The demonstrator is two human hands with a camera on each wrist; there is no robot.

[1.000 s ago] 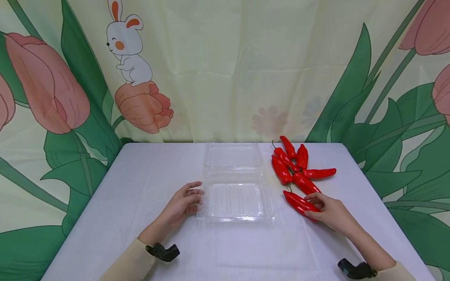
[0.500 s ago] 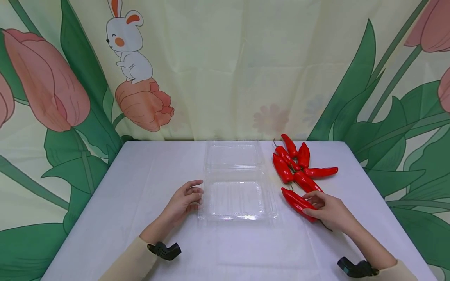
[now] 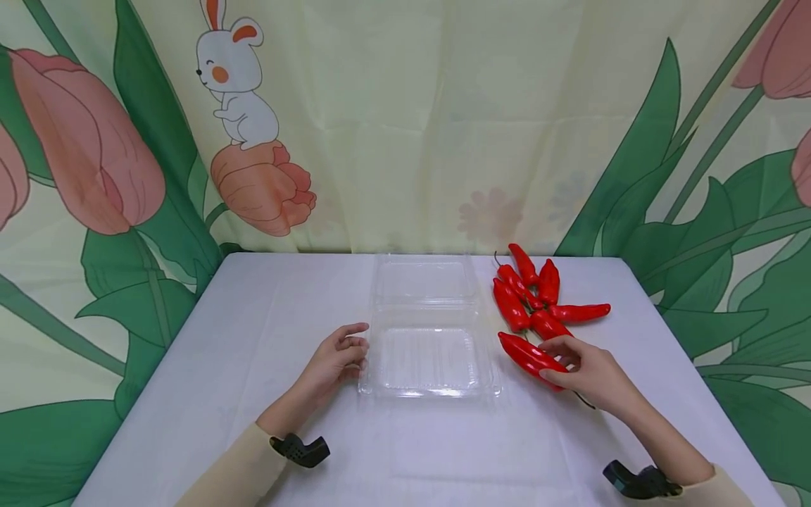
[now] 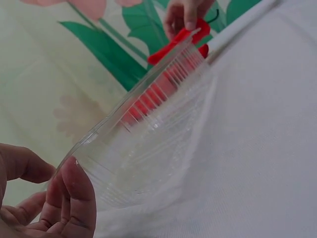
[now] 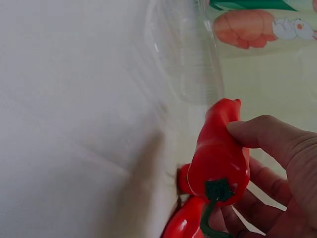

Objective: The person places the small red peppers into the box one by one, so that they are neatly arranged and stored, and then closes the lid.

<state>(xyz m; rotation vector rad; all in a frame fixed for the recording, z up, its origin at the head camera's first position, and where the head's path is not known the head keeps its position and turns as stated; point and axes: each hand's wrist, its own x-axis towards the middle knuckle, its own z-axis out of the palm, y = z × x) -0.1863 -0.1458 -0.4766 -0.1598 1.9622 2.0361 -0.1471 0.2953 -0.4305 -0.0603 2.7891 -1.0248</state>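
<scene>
A red chili pepper with a dark green stem is pinched between the thumb and fingers of my right hand. In the right wrist view the pepper points stem-end toward the camera, raised over other peppers. At the middle of the table lies a clear plastic clamshell box, its lid folded back flat away from me. My left hand is at the box's left edge; the left wrist view shows thumb and fingertips pinching its rim.
Several more red peppers lie clustered to the right of the box, toward the table's far edge. A white cloth covers the table. Behind it hangs a curtain printed with tulips and a rabbit.
My right hand has lifted the pepper slightly and moved it left, closer to the box. The left hand stays at the box's edge.
</scene>
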